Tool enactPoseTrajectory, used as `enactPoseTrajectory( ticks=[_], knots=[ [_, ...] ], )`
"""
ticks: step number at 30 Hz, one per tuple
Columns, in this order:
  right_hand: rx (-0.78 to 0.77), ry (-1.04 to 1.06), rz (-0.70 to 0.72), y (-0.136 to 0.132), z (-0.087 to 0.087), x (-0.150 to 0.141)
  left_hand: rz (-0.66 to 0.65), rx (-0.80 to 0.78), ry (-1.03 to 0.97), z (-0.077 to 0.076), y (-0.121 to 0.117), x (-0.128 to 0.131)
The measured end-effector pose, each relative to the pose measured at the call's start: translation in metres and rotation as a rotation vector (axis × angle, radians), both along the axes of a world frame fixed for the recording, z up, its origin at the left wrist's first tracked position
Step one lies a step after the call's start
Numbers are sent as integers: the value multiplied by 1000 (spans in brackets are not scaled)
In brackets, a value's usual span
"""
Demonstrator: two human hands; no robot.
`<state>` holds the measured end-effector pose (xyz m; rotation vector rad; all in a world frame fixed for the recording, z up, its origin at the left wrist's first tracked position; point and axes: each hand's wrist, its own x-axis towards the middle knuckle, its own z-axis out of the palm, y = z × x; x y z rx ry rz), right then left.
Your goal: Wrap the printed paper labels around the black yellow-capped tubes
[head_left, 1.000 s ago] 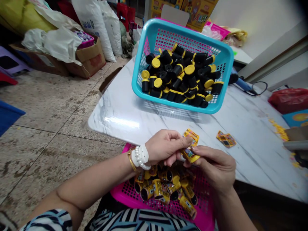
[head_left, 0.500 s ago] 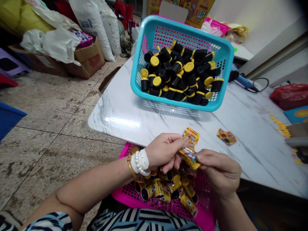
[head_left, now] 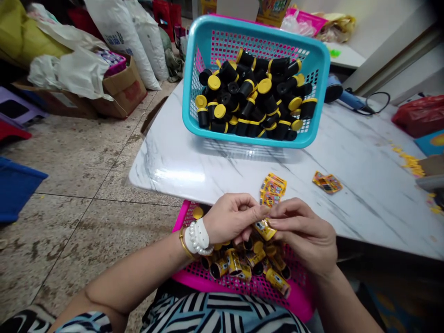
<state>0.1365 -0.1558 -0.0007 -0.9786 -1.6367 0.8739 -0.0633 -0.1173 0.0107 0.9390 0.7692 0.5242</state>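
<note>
My left hand (head_left: 231,217) and my right hand (head_left: 303,231) meet above a pink basket (head_left: 243,282) on my lap, both pinched on one small black tube with a yellow printed label (head_left: 264,229). The pink basket holds several labelled tubes (head_left: 243,266). A small stack of yellow labels (head_left: 273,187) lies on the white marble table (head_left: 347,185) just beyond my fingers. A turquoise basket (head_left: 255,78) full of plain black tubes with yellow caps (head_left: 253,99) stands further back on the table.
Another loose label piece (head_left: 328,181) lies to the right on the table. A blue hand tool with a cord (head_left: 347,98) sits behind the turquoise basket. Yellow scraps (head_left: 411,162) and a red bag (head_left: 419,115) are at the right. Cardboard boxes and sacks (head_left: 114,78) stand on the floor at left.
Both hands have come down and closer to the pink basket with the tube. The stack of yellow labels now lies uncovered on the table beyond the fingers.
</note>
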Motion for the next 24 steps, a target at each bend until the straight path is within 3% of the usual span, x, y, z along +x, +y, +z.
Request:
enactPoseTrajectory(
  ticks=[5, 10, 17, 19, 22, 24],
  knots=[
    [81, -2, 65, -11, -2, -7, 27, -128, -27, -13, -15, -3],
    [69, -106, 30, -19, -5, -15, 49, -159, -52, -24, -29, -8],
    [43, -131, 60, -16, -1, 0, -34, -174, -73, -32, -35, -13],
    [69, -237, -41, -6, -2, 11, -63, -52, 60, -34, -36, -14],
    [200, -498, -302, 15, -9, 25, -34, 351, 353, -34, -39, -18],
    [269, -630, -340, 26, -15, 29, 37, 550, 471, -31, -40, -21]
  ],
)
